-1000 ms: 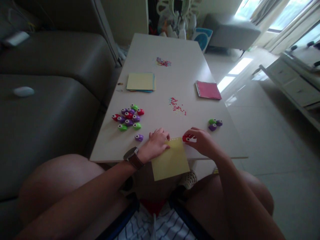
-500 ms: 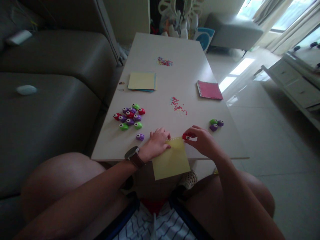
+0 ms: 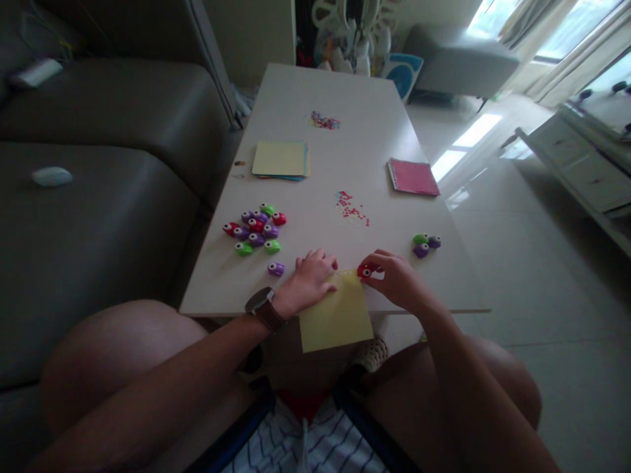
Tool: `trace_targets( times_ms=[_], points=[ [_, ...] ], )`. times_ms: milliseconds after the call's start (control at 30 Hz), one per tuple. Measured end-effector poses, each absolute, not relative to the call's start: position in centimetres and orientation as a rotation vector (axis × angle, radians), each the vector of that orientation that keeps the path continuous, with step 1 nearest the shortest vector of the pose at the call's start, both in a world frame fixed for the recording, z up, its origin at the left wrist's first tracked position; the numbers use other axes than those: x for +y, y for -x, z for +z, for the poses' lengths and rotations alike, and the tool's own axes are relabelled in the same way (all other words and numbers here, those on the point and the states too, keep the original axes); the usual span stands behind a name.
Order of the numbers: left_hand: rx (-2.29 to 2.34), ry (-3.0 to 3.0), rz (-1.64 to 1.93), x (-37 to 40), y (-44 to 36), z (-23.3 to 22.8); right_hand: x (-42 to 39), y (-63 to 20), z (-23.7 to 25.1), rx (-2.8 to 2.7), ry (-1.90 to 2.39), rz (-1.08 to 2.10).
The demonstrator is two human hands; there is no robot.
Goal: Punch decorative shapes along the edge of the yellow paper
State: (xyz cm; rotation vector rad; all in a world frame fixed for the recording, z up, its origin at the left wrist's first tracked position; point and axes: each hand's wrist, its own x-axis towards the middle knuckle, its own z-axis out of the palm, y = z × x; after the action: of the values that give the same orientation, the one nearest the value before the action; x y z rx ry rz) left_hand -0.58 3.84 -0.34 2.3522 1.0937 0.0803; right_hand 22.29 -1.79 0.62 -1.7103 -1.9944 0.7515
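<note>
Single head-worn view, forward and down, close over the near table point(image 3: 305, 105) edge and lap.

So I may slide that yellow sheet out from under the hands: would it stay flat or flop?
The yellow sheet looks thin and probably floppy: about half overhangs the table edge. It seems light, pinned only by the left hand, while the right hand holds a red punch at its corner.

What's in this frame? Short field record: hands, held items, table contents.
left hand: pressing on yellow sheet
right hand: gripping red punch at the sheet's far right corner
sheet: overhangs near edge of table
punch cluster: left of hands
lone purple punch: beside left hand
pink notebook: far right
</note>
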Motion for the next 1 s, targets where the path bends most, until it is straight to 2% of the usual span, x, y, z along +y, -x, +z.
trace_targets(
  times_ms=[300, 1000],
  points=[
    [0.948, -2.312, 0.193, 4.1, 0.9, -1.0, -1.8, -22.3, 0.6, -2.062, 1.785, 0.738],
    [0.798, -2.329, 0.109, 4.4, 1.2, -1.7, -1.8, -22.9, 0.1, -2.032, 1.715, 0.83]
  ],
)
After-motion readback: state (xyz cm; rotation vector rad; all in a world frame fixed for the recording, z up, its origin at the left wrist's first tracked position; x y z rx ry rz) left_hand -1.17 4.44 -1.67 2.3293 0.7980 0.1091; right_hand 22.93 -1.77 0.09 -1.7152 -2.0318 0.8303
